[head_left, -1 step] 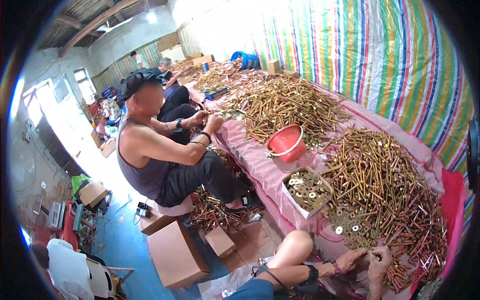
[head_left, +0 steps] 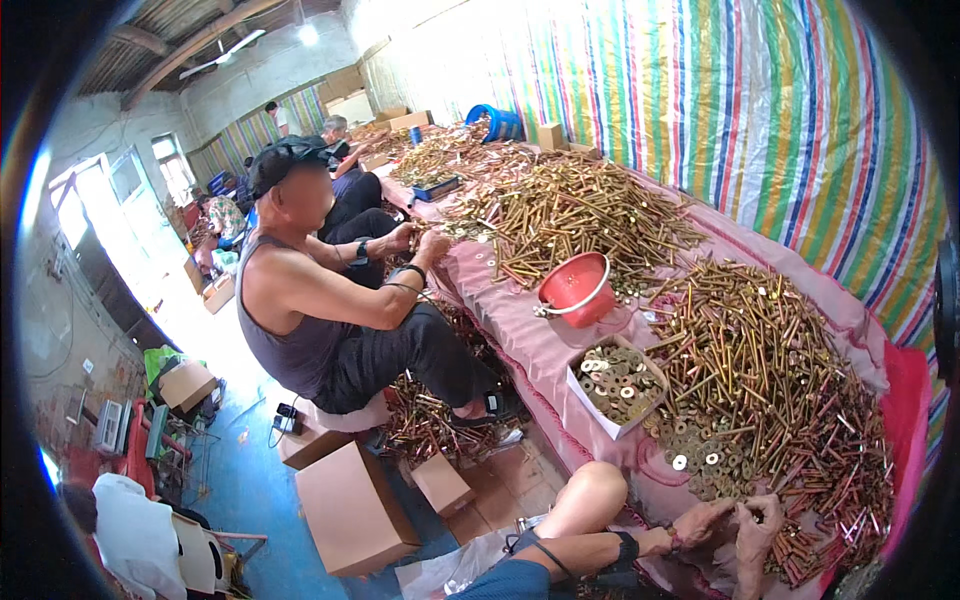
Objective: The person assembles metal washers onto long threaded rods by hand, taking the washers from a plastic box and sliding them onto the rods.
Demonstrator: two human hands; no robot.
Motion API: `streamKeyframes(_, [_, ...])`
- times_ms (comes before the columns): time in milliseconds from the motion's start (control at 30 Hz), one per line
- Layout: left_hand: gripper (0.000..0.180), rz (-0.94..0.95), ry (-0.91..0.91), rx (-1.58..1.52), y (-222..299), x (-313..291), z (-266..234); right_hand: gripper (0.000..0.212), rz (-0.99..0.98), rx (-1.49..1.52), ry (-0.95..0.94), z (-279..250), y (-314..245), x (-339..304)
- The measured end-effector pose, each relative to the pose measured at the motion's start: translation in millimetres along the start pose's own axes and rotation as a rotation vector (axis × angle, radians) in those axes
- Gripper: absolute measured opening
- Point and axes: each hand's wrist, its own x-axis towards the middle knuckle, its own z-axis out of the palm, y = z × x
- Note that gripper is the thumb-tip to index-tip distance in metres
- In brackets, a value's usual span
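My left hand point(head_left: 700, 523) and my right hand point(head_left: 758, 538) are close together at the lower right, over the near edge of the cloth-covered table. The fingers of both are bent and pressed together, with the fingertips nearly meeting. Something small and dark shows within the curl of my right hand, too small to name. What my left hand pinches is hidden. Just beyond them lie loose flat washers point(head_left: 712, 460), mostly dull brass with a few shiny ones. A heap of long golden bolts point(head_left: 760, 350) spreads beside and behind my right hand.
An open carton of washers point(head_left: 610, 420) and a tilted red bucket point(head_left: 575, 290) stand on the pink cloth point(head_left: 500, 290). Another person point(head_left: 320, 300) sits at the table's left side, handling small parts by a second bolt heap point(head_left: 570, 215). Cardboard boxes point(head_left: 355, 510) stand on the floor.
The view has shifted very slightly. Both hands keep nearly the same closed pose, close together; nothing is visibly taken up or let go.
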Motion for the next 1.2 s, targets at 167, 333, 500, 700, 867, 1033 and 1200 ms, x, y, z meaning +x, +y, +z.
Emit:
streamKeyframes(167, [0.047,0.235,0.147,0.002,-17,2,11,0.031,0.257,0.092,0.028,2,-10,1])
streamKeyframes(333, [0.046,0.191,0.126,0.034,-29,7,17,0.026,-0.119,-0.159,-0.149,-11,-14,4])
streamKeyframes(500, [0.043,0.276,0.189,0.045,-30,5,18,0.03,0.125,-0.116,-0.108,-6,15,-2])
streamKeyframes(700, [0.042,0.264,0.194,0.18,-28,6,19,0.032,0.215,0.11,0.071,8,-16,-5])
streamKeyframes(867, [0.042,0.187,0.118,0.08,-14,3,16,0.024,0.3,-0.067,-0.111,-3,-28,-2])
streamKeyframes(1033, [0.043,0.183,0.121,0.082,-17,8,17,0.021,0.361,0.042,-0.04,9,-32,-5])
streamKeyframes(1200, [0.044,0.041,0.086,0.182,-12,6,14,0.025,-0.108,-0.138,0.006,4,-10,-6])
